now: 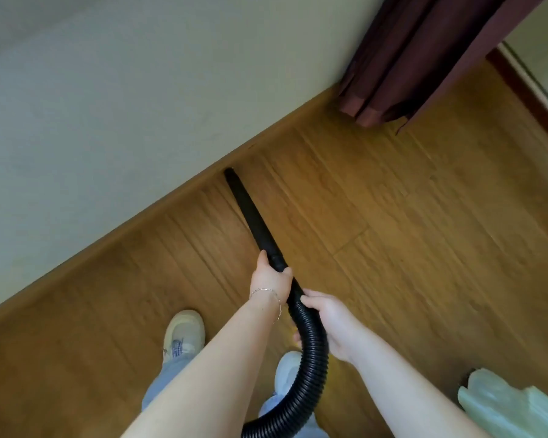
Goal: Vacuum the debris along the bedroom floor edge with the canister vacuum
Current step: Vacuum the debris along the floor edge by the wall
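The nozzle is clamped by the left hand, its tip aimed at eleven o'clock onto the baseboard; the hose is gripped by the right hand, seemingly for slack.

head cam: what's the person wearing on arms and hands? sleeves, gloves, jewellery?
Left hand and right hand: no gloves, no rings or watch visible. Arms bare as far as the frame shows, no sleeves in view. A thin chain bracelet sits round the left wrist.

Bare floor ahead — curtain blocks the far corner.
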Tool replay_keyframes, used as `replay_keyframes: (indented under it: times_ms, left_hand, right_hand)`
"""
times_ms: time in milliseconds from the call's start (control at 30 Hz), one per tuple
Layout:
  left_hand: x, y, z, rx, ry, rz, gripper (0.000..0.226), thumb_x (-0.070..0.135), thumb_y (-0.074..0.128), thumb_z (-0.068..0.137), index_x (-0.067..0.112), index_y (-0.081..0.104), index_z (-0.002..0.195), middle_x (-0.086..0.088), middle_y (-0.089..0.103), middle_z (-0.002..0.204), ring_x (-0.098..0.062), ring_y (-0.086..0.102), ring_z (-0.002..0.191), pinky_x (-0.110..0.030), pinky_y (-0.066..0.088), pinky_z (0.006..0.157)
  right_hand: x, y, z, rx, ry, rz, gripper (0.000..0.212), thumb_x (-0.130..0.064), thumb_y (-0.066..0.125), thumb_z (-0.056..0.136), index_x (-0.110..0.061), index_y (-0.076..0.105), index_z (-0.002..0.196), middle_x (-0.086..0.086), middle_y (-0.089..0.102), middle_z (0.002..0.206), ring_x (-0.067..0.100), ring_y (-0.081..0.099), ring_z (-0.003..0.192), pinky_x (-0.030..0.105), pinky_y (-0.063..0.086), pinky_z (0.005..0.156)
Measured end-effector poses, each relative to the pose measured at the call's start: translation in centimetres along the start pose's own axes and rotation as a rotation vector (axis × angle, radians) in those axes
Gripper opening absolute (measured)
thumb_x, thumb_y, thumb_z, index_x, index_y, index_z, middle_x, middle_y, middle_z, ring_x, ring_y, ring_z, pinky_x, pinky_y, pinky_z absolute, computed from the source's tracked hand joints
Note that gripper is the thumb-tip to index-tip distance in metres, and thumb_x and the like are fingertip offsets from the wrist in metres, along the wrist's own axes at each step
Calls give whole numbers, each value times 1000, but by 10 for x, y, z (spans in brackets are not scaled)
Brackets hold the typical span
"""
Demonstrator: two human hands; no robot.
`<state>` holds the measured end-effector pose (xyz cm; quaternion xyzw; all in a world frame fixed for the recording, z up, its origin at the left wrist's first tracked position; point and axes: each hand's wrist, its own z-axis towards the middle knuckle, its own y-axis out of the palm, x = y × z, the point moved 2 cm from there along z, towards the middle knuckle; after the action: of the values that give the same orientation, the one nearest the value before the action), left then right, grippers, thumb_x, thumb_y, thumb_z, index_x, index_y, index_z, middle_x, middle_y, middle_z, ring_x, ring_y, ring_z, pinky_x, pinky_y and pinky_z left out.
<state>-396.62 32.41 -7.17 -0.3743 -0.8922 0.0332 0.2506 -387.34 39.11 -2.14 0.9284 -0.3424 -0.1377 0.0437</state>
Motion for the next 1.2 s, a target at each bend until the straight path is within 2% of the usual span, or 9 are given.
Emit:
replay_keyframes:
  times_ms: [133,200,333,467,567,667,867,1033,1200]
  left_hand:
    - [-1,0,1,7,-7,-55,72,18,55,88,23,15,147,-6,56,127,-24,63,98,-41,54,86]
    - [-2,-2,-1,17,-13,-59,72,19,54,88,23,15,148,-6,56,126,-24,63,96,-41,55,86]
    - [-17,-13,-13,40,-52,-107,72,19,54,87,20,15,148,-8,53,130,-27,61,102,-43,53,88]
    - [-35,-33,-22,74,-95,-188,70,17,52,87,18,17,147,-10,53,128,-30,60,103,-44,53,88]
    - [-56,-54,-32,113,-150,-284,70,16,52,87,19,17,147,-11,54,126,-30,61,101,-43,55,84]
    - [-84,-76,-39,146,-198,-402,67,14,52,87,18,19,146,-12,55,124,-31,62,97,-41,56,78]
    - [-149,-130,-52,217,-232,-680,63,15,52,88,18,23,144,-12,56,122,-29,62,99,-43,56,83]
    - [-199,-190,-60,270,-261,-923,68,13,52,89,24,17,147,-12,52,130,-31,59,107,-45,53,88]
    - [-249,-250,-68,323,-279,-1160,70,12,52,90,26,14,147,-12,49,133,-32,59,107,-44,55,85]
  right_hand:
    - [-3,-1,-1,-9,-15,-45,24,-13,42,97,-29,59,92,19,58,85,25,57,48,31,49,48]
    - [-1,0,-1,-12,-9,-73,24,-14,42,97,-30,58,89,20,59,85,25,57,48,31,50,48]
    - [7,10,-5,-41,18,-163,20,-14,41,97,-25,56,107,19,60,80,25,57,48,32,50,49]
    - [14,27,-6,-57,32,-288,31,-15,40,98,-25,53,125,18,61,78,24,57,49,32,50,50]
    - [24,48,-7,-89,45,-410,36,-13,39,98,-23,54,129,17,59,76,25,57,50,32,49,50]
    - [38,74,-5,-127,47,-547,39,-12,40,97,-22,52,132,17,58,79,25,56,50,32,49,50]
    - [73,138,7,-194,31,-834,38,-13,41,95,-24,54,129,13,60,86,22,58,48,29,50,49]
    - [103,210,11,-276,16,-999,30,-15,42,95,-35,60,108,14,59,88,22,57,49,28,48,46]
    - [132,290,12,-326,-8,-1205,32,-13,42,95,-28,60,117,14,58,87,21,56,49,28,48,47]
